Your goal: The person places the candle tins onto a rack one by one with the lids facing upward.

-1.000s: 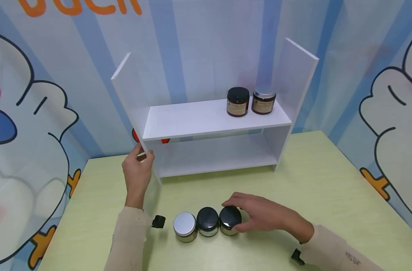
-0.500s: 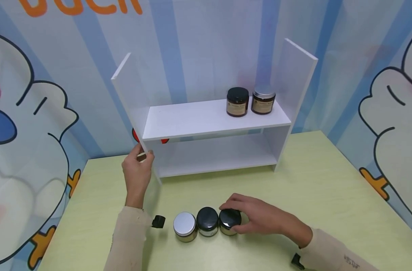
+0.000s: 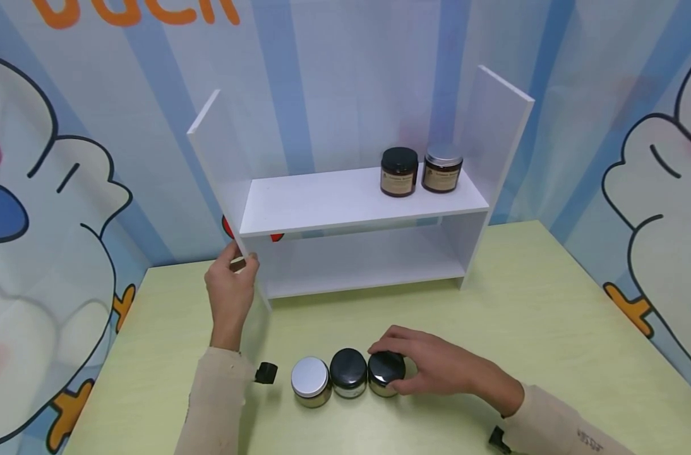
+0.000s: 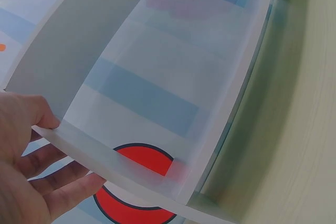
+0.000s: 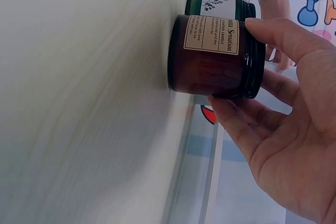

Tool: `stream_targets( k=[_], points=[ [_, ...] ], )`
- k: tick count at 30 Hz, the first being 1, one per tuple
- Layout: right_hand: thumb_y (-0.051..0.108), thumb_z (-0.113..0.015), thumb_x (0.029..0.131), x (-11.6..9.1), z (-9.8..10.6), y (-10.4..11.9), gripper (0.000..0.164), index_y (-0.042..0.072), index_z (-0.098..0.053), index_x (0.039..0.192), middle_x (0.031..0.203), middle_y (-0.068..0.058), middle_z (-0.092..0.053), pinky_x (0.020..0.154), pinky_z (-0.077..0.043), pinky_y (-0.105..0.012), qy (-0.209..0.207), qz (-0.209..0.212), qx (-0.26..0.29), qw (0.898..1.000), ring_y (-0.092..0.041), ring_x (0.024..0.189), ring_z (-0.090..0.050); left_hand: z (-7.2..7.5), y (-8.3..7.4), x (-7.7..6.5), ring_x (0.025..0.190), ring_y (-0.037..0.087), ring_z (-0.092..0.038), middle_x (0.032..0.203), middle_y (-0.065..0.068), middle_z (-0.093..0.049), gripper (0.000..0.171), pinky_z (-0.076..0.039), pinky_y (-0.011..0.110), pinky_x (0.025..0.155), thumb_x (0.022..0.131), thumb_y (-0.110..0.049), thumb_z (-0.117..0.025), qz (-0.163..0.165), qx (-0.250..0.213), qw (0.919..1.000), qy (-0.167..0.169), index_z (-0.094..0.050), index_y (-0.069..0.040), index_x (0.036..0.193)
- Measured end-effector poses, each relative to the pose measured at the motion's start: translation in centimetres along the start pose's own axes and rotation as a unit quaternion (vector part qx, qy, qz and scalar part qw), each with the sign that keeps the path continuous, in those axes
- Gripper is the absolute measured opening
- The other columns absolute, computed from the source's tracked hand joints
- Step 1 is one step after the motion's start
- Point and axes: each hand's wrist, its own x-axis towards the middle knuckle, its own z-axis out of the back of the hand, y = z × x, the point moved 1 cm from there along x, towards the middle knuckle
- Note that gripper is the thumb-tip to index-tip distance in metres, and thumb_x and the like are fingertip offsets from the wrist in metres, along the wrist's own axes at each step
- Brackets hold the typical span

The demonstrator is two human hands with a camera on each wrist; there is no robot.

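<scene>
My left hand (image 3: 230, 292) grips the left side panel of a white two-tier shelf (image 3: 317, 199). In the left wrist view the thumb lies on the panel's inner side and the fingers are outside. On the table, my right hand (image 3: 444, 365) holds an amber scented-candle jar (image 5: 207, 69) with a black lid, thumb and fingers around its top. It stands at the right end of a row. Beside it is a green candle jar (image 5: 210, 6) with a black lid, then a silver-lidded amber jar (image 3: 311, 378).
A black-lidded jar (image 3: 399, 172) and a silver-lidded jar (image 3: 443, 169) stand at the right end of the shelf's upper board. The yellow-green table (image 3: 527, 297) meets a blue striped cartoon backdrop (image 3: 334, 82) behind the shelf.
My right hand has shifted slightly left, settling around the black-lidded candle jar. The left hand, the shelf and the jars have stayed in place.
</scene>
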Motion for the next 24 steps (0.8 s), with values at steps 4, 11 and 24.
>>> stream_targets(
  k=[4, 11, 24],
  points=[
    [0.034, -0.074, 0.093, 0.04, 0.03, 0.00, 0.049, 0.023, -0.059, 0.138, 0.128, 0.011, -0.056, 0.095, -0.052, -0.030, -0.001, 0.001, 0.000, 1.000, -0.003, 0.112, -0.057, 0.01, 0.00, -0.03, 0.110, 0.034, -0.066, 0.122, 0.014, -0.068, 0.039, -0.057, 0.052, 0.092, 0.098, -0.020, -0.060, -0.001, 0.000, 1.0000, 0.000, -0.065, -0.010, 0.135],
    [0.035, -0.073, 0.094, 0.03, 0.02, 0.00, 0.048, 0.024, -0.057, 0.138, 0.128, 0.012, -0.055, 0.095, -0.052, -0.029, -0.001, 0.000, -0.004, 1.000, -0.002, 0.111, -0.056, 0.05, -0.05, -0.01, 0.110, 0.034, -0.066, 0.122, 0.014, -0.068, 0.039, -0.057, 0.051, 0.092, 0.098, -0.021, -0.061, -0.007, -0.001, 1.0000, -0.001, -0.066, -0.010, 0.134],
    [0.032, -0.073, 0.092, 0.07, -0.08, 0.43, 0.056, 0.015, -0.054, 0.141, 0.130, 0.010, -0.055, 0.097, -0.051, -0.028, 0.001, -0.032, -0.008, 0.999, -0.003, 0.113, -0.056, -0.04, 0.14, -0.06, 0.110, 0.034, -0.067, 0.122, 0.015, -0.068, 0.039, -0.057, 0.051, 0.093, 0.098, -0.021, -0.061, -0.008, -0.002, 1.0000, -0.001, -0.066, -0.011, 0.135]
  ],
)
